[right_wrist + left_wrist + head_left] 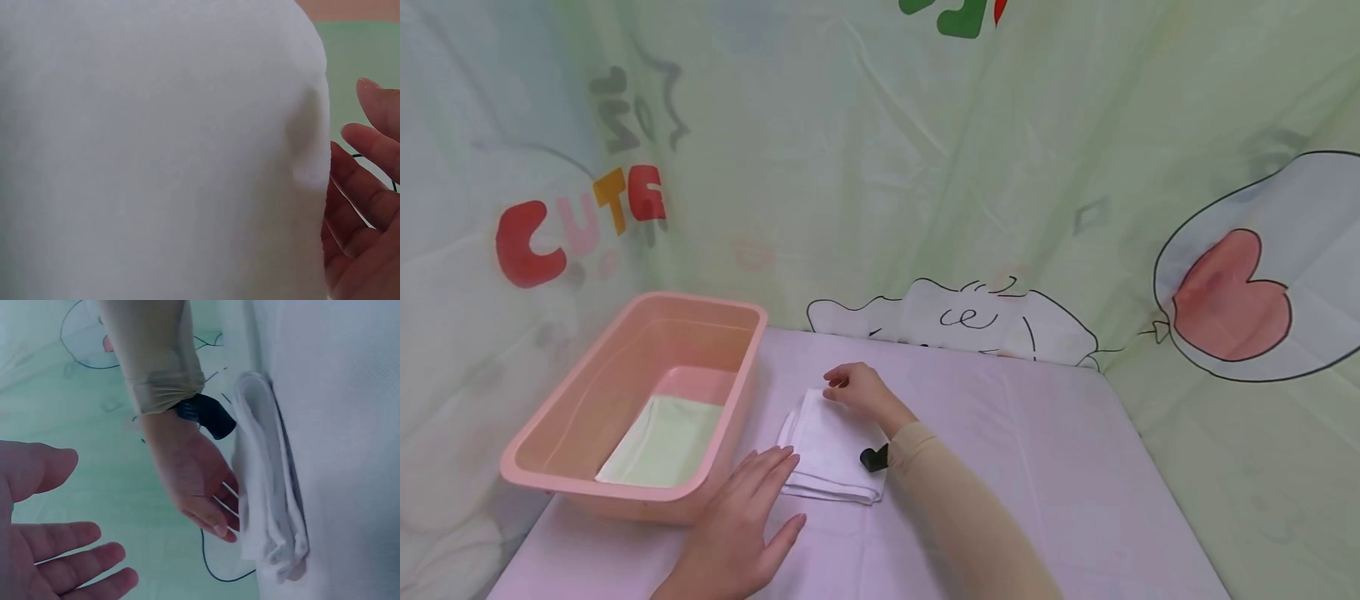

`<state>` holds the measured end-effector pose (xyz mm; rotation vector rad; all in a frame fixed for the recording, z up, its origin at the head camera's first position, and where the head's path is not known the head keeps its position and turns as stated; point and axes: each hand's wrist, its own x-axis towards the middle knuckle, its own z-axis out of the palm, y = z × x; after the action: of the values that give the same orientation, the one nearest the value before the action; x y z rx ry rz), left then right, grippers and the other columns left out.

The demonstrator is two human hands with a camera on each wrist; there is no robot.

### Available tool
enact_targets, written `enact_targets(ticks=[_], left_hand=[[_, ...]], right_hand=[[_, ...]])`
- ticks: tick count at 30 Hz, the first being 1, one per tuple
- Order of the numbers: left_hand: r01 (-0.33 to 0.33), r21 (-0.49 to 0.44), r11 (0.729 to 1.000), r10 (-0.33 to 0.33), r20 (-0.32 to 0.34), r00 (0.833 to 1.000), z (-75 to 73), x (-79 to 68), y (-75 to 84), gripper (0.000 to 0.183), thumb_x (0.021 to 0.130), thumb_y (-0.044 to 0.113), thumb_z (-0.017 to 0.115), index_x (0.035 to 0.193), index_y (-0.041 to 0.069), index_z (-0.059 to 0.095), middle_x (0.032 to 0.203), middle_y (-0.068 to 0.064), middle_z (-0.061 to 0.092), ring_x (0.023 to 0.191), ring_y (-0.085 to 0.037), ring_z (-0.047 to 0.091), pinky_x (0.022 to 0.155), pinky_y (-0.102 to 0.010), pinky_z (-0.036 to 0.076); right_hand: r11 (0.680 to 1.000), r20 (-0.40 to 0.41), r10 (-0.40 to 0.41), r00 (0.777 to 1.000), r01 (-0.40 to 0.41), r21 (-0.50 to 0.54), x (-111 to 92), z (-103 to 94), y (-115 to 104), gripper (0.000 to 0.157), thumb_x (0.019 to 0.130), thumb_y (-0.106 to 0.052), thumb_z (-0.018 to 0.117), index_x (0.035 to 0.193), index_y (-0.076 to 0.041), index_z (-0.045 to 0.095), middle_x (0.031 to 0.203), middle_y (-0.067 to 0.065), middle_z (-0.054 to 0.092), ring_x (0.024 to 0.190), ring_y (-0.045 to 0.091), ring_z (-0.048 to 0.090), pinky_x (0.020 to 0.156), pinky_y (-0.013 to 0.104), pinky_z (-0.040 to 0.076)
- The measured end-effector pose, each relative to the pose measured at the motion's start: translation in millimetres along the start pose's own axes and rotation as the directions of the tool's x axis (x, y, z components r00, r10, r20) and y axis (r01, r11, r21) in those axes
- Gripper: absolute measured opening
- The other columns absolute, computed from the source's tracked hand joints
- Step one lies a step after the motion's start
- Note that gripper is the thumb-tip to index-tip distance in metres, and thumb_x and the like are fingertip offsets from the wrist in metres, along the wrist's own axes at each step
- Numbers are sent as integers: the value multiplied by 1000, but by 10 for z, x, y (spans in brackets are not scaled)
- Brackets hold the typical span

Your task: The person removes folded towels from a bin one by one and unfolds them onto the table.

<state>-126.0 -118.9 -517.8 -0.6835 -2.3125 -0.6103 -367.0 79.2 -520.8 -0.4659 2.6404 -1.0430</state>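
A folded white cloth (831, 450) lies on the table, its stacked layers showing edge-on in the left wrist view. My right hand (865, 396) is over the cloth's far edge, fingers loosely bent, with nothing pinched between them. In the right wrist view its fingertips (340, 159) are close beside the cloth's edge; whether they touch it, I cannot tell. My left hand (737, 525) hovers at the near left of the cloth, fingers extended and thumb apart. The left wrist view shows that hand's palm with no object in it.
A pink plastic basin (756, 342) stands left of the cloth, with another folded pale cloth (666, 442) on its floor. A lilac sheet covers the table (1000, 458). Printed curtains (880, 167) hang behind and at both sides. A black device (874, 458) is on the right wrist.
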Motion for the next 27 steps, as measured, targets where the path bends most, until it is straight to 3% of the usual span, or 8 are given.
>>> enact_targets(ticks=[3, 7, 10, 13, 17, 23, 27], left_hand=[[45, 64, 997, -48, 60, 997, 75, -30, -9, 74, 84, 34, 88, 145, 2, 63, 147, -12, 67, 137, -30, 65, 132, -34, 26], [113, 146, 983, -138, 174, 975, 149, -61, -11, 82, 84, 43, 89, 149, 2, 61, 155, -13, 63, 146, -32, 59, 127, -44, 36], [167, 175, 970, -213, 287, 934, 180, -71, -12, 85, 89, 50, 83, 153, 0, 57, 162, -15, 56, 154, -34, 50, 125, -51, 39], [230, 171, 958, -280, 386, 879, 206, -73, -16, 87, 94, 53, 78, 156, -2, 53, 168, -18, 48, 160, -37, 41, 128, -55, 37], [307, 156, 939, -344, 461, 818, 243, -80, -28, 92, 95, 57, 75, 158, -4, 48, 171, -21, 41, 162, -41, 35, 131, -57, 33], [381, 167, 909, -411, 506, 758, 304, -106, -60, 103, 93, 63, 75, 161, -6, 42, 171, -27, 38, 163, -44, 33, 131, -59, 30], [397, 185, 899, -433, 521, 736, 358, -142, -107, 108, 91, 68, 73, 163, -6, 39, 173, -27, 34, 162, -46, 32, 131, -62, 28]], right_hand=[[1000, 6, -9, 1000, 9, -3, 8, 24, 1, 34, 100, -22, 77, 131, -10, 77, 122, 9, 78, 108, 23, 69, 101, 42, 59], [999, 12, -37, 999, 37, -17, 22, 59, -3, 30, 100, -21, 76, 127, -8, 79, 119, 9, 79, 107, 21, 71, 104, 41, 58], [998, 10, -59, 998, 59, -23, 29, 92, -9, 27, 99, -21, 77, 123, -9, 81, 116, 8, 80, 104, 19, 71, 102, 39, 58], [997, 3, -69, 998, 69, -30, 30, 123, -16, 24, 98, -22, 78, 119, -11, 82, 114, 6, 81, 101, 17, 70, 100, 38, 58], [997, -15, -69, 998, 68, -42, 26, 160, -24, 23, 95, -23, 81, 116, -14, 83, 113, 3, 80, 101, 17, 68, 100, 38, 57], [996, -51, -71, 996, 68, -52, 27, 190, -33, 17, 93, -25, 84, 108, -16, 82, 103, 1, 76, 96, 17, 64, 94, 37, 56], [997, -53, -79, 995, 78, -30, -1, 174, -56, 10, 94, -24, 84, 92, -15, 78, 88, -2, 70, 85, 15, 59, 80, 30, 50]])
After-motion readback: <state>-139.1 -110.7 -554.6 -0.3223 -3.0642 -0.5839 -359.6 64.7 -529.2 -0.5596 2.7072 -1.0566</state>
